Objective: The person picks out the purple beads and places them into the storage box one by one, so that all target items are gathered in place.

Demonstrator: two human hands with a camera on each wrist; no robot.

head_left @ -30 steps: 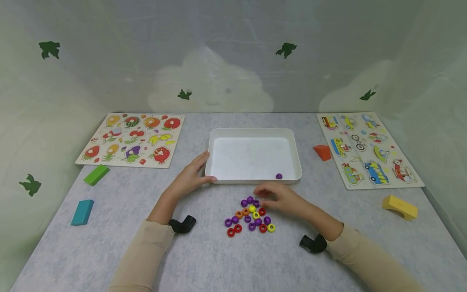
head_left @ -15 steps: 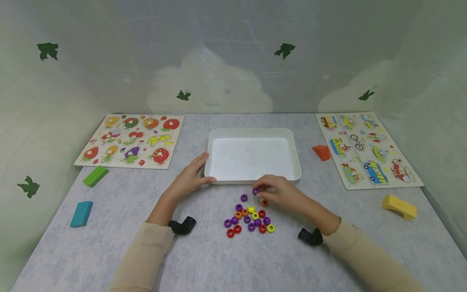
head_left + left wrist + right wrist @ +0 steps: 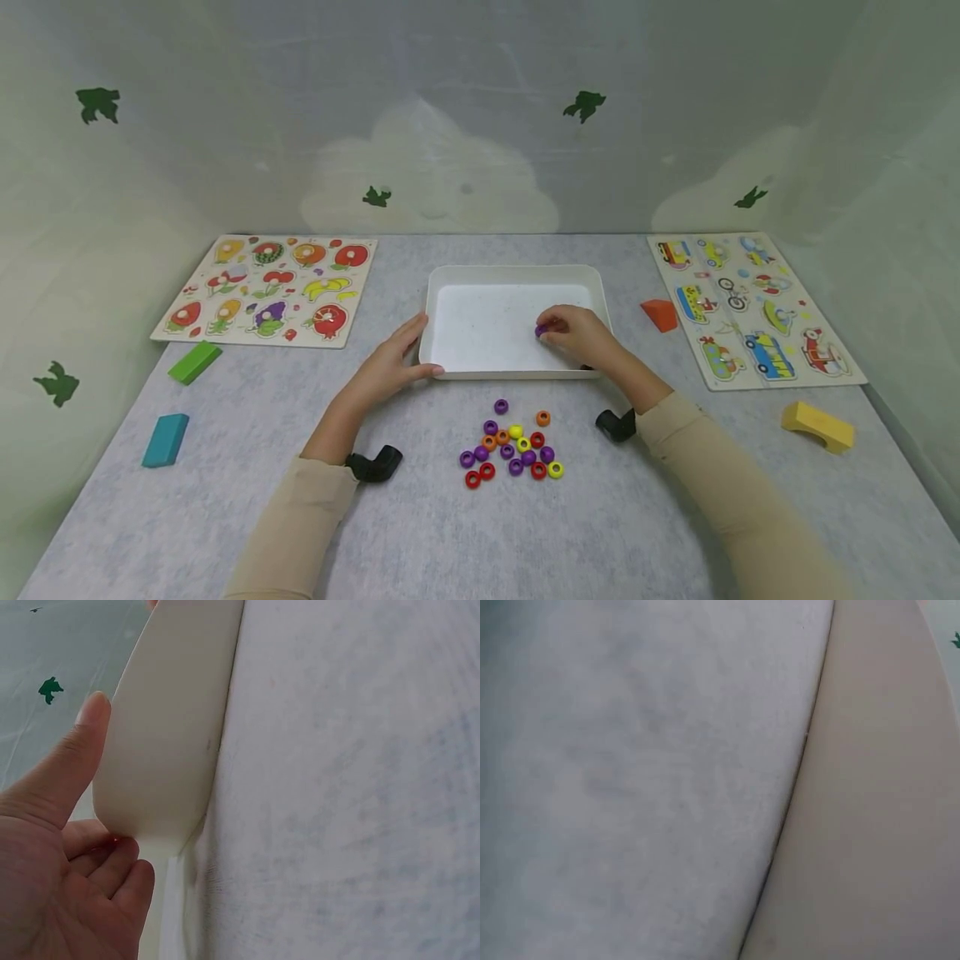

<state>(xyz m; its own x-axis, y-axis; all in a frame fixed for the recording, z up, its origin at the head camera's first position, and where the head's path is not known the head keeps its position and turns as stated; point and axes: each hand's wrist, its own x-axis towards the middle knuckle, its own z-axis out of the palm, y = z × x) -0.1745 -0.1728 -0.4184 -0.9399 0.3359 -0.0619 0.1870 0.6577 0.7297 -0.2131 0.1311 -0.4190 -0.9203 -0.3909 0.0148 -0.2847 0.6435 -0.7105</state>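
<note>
My right hand [image 3: 581, 335] pinches a purple bead [image 3: 540, 331] over the white tray [image 3: 480, 374]. Behind that wrist a dark bit of another purple bead [image 3: 587, 367] shows at the tray's front wall. My left hand [image 3: 386, 367] rests against the tray's front left corner, thumb at the front wall and fingers along the left side. In the left wrist view this hand [image 3: 82, 847] touches the corner and rim. Several loose beads lie in front of the tray, among them a purple bead [image 3: 501, 407] and an orange bead [image 3: 543, 418]. The right wrist view shows neither hand nor bead.
A fruit puzzle board [image 3: 262, 292] lies at the back left, a vehicle puzzle board [image 3: 750, 317] at the back right. Green [image 3: 195, 362] and teal blocks [image 3: 165, 440] lie on the left, red [image 3: 660, 315] and yellow blocks [image 3: 817, 427] on the right.
My right hand took a purple bead from the pile and carried it up and over the tray. An orange bead and a purple one shifted slightly. The left hand stays at the tray corner.
</note>
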